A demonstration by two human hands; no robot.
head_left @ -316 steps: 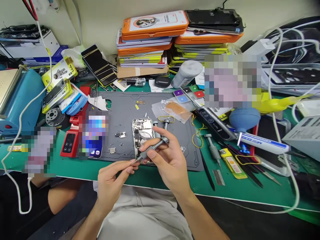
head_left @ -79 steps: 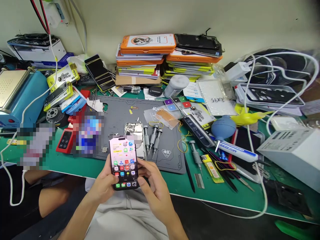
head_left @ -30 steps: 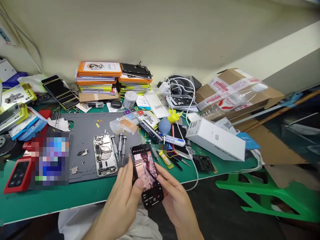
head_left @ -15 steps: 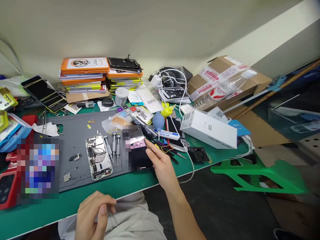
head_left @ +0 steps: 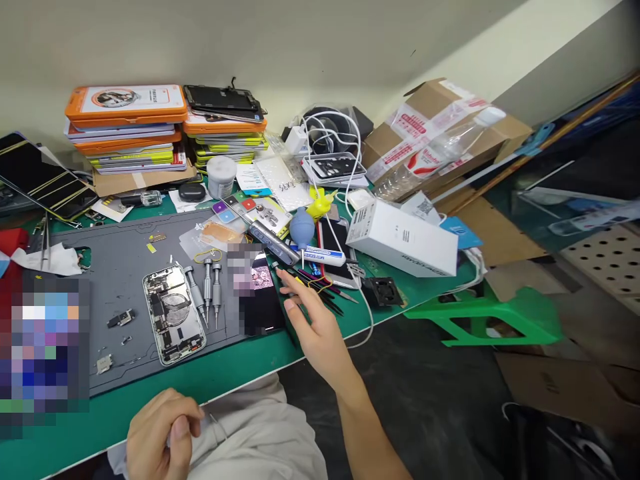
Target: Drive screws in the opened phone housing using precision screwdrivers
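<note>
My right hand (head_left: pixel 317 327) is just right of a phone with its screen lit (head_left: pixel 264 303), which lies at the mat's right edge, partly pixelated. Its fingers are spread and hold nothing, the tips close to the phone's side and to several thin dark hand tools (head_left: pixel 327 300). My left hand (head_left: pixel 163 433) rests over my lap at the table's front edge, fingers loosely curled in, with nothing seen in them. An opened phone with bare inner parts (head_left: pixel 175 317) lies on the grey mat (head_left: pixel 125 257). Slim grey screwdrivers (head_left: pixel 207 290) lie beside it.
Small phone parts (head_left: pixel 120 319) lie on the mat's left half. Orange cases (head_left: pixel 125 107) are stacked at the back. A blue air blower (head_left: pixel 302 230), a white box (head_left: pixel 403 240) and a small fan (head_left: pixel 383 291) stand on the right. A green stool (head_left: pixel 500 317) is beyond the table.
My right hand has let go of the lit phone and drawn its fingers off to the right. The phone now lies at the mat's edge. The view has turned slightly right; my left hand stays curled.
</note>
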